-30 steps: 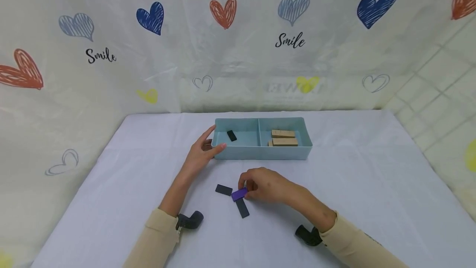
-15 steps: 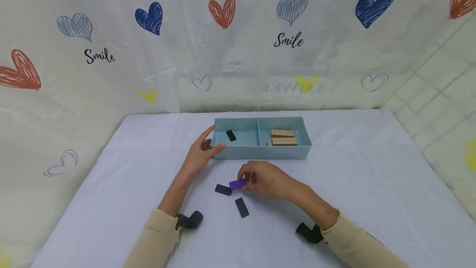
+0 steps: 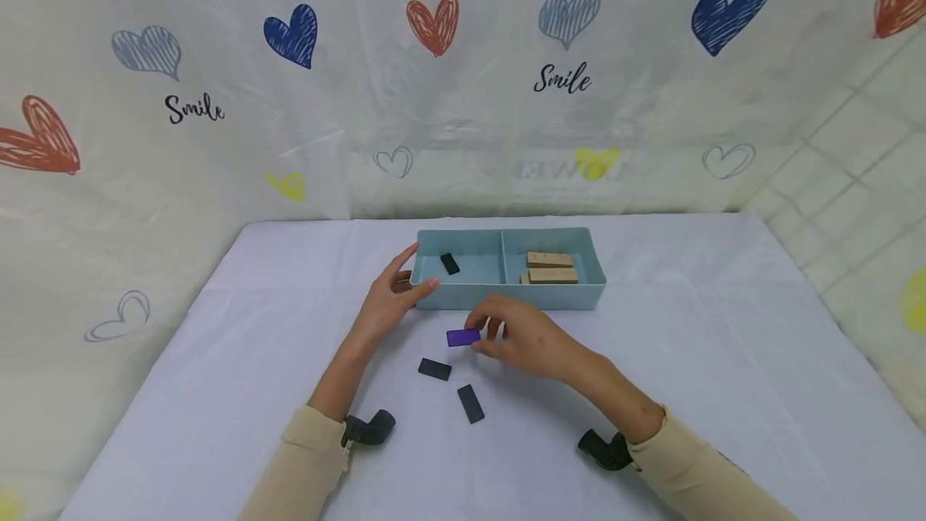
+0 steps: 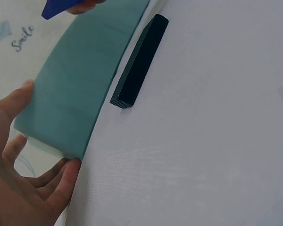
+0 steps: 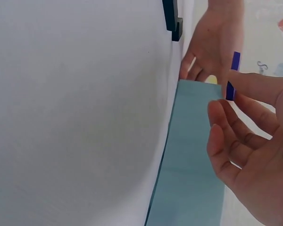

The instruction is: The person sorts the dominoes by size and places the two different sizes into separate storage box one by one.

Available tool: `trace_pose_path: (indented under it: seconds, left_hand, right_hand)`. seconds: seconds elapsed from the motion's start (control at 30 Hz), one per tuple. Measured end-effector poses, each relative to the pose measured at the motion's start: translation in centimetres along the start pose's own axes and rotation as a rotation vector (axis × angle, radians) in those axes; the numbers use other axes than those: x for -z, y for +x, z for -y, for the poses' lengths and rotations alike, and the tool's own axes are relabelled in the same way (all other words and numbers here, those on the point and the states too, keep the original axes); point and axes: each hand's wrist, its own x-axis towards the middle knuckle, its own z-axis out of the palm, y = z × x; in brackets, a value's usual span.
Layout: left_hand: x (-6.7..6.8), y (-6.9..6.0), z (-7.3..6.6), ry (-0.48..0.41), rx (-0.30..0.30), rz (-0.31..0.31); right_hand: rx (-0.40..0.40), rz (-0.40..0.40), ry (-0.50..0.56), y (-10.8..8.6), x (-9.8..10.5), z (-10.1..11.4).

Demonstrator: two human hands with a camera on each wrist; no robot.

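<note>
My right hand (image 3: pixel 528 340) pinches a small purple block (image 3: pixel 461 338) between thumb and fingers. It holds the block above the table, just in front of a pale blue two-compartment box (image 3: pixel 499 298). My left hand (image 3: pixel 383 302) grips the left end of that box, its thumb at the front rim and other fingers along the end wall. Two black blocks lie apart on the cloth, one to the left (image 3: pixel 435 369) and one nearer (image 3: pixel 471 404). Inside the left compartment rests another black block (image 3: pixel 450 264). The right compartment holds several plain wooden blocks (image 3: pixel 553 276).
A white cloth (image 3: pixel 694 344) covers the table. Behind it hangs a pale sheet (image 3: pixel 477 119) printed with hearts and words. Each wrist wears a black device, one on the left (image 3: pixel 370 428) and one on the right (image 3: pixel 604 451).
My right hand has lifted the purple block off the black blocks and carried it away from me, toward the box. My left hand has stayed at the box's end.
</note>
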Motion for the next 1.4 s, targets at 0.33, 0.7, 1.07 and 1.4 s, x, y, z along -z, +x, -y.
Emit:
trace_pose_path:
  seconds: [0.33, 0.7, 1.07, 1.4]
  left_hand:
    - [-0.2, 0.1, 0.0, 0.002, 0.004, -0.006]
    - [-0.2, 0.1, 0.2, -0.004, 0.005, -0.006]
    - [-0.1, 0.2, 0.0, 0.006, -0.003, -0.003]
    - [0.0, 0.1, 0.0, 0.013, 0.001, 0.0]
  right_hand:
    - [0.088, -0.047, 0.009, 0.1, 0.5, -0.4]
    - [0.102, -0.096, 0.041, 0.4, 1.2, -0.3]
    - [0.138, -0.194, 0.075, 1.0, 1.6, -0.6]
    - [0.134, -0.276, 0.106, 1.6, 2.1, -0.5]
